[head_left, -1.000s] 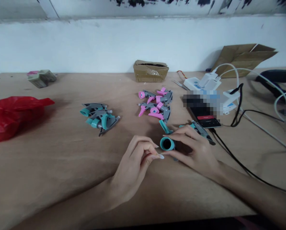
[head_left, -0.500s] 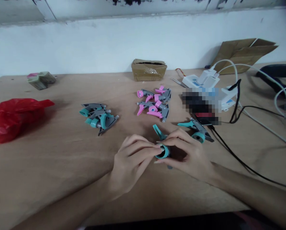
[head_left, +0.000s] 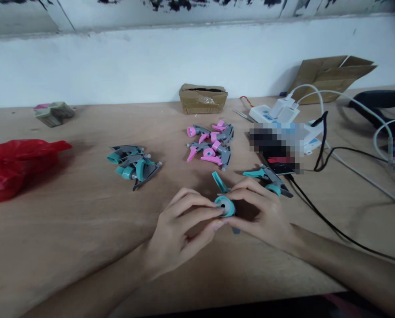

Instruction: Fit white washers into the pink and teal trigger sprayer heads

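Spray head [head_left: 231,206] of smooth teal and gray plastic sits between the two hands, its round collar facing the viewer. A pale, flat disc [head_left: 226,204] with a small dark hole fills the collar's mouth. The right hand [head_left: 265,216] grips the collar from its side, fingers curved around it. The left hand [head_left: 180,225] has bent fingertips touching disc and rim; whether it pinches anything, I cannot tell. Just beyond the right hand lies another angular teal-gray sprayer [head_left: 274,179]. Farther out, pink-gray sprayers [head_left: 209,152] and a teal-gray heap [head_left: 128,172] rest on the wooden table [head_left: 68,229], with a crinkled, glossy red bag [head_left: 25,163] at far left.
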Motion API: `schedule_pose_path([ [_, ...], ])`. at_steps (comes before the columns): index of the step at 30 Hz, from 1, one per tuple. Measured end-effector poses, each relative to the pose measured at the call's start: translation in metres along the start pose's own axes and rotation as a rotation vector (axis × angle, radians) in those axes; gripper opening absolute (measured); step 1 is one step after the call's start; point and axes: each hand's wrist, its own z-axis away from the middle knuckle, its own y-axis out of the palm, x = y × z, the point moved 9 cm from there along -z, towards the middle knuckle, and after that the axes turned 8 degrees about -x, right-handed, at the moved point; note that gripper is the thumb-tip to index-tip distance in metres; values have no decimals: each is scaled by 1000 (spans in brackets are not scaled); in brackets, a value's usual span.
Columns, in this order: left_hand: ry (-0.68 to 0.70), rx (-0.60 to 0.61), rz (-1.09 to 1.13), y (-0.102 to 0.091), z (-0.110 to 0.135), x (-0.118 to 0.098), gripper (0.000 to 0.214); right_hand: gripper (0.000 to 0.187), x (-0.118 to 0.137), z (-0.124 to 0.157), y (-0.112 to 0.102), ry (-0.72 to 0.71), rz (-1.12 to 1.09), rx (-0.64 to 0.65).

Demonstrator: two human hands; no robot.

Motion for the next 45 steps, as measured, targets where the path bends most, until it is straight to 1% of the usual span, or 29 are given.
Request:
schedule_pose_path([
  [3,40,7,-21,0,-3,-7,24,24,1,0,1,-8,-11,8],
  [6,72,17,-20,0,-2,-9,25,28,1,0,1,0,-22,23],
  [9,99,30,-6,0,0,-10,26,27,2,0,1,-10,-21,27],
  [13,89,32,-5,0,-1,-10,23,28,4,0,1,-42,0,22],
  [19,29,14,30,1,-4,-9,19,31,8,0,1,-106,-3,7],
  [23,47,4,51,1,-4,-13,19,29,10,2,0,-125,-31,-8],
  [30,86,-9,-2,-3,-3,-16,16,32,15,5,-1,-175,-46,-1],
  [36,126,8,-68,-1,2,-14,23,32,15,2,-7,-154,-23,-29],
  [41,156,-10,-127,-2,2,-14,16,34,15,2,-6,-148,-21,-18],
  [45,153,-17,-124,-3,3,-14,19,35,15,2,-6,-145,-26,-26],
])
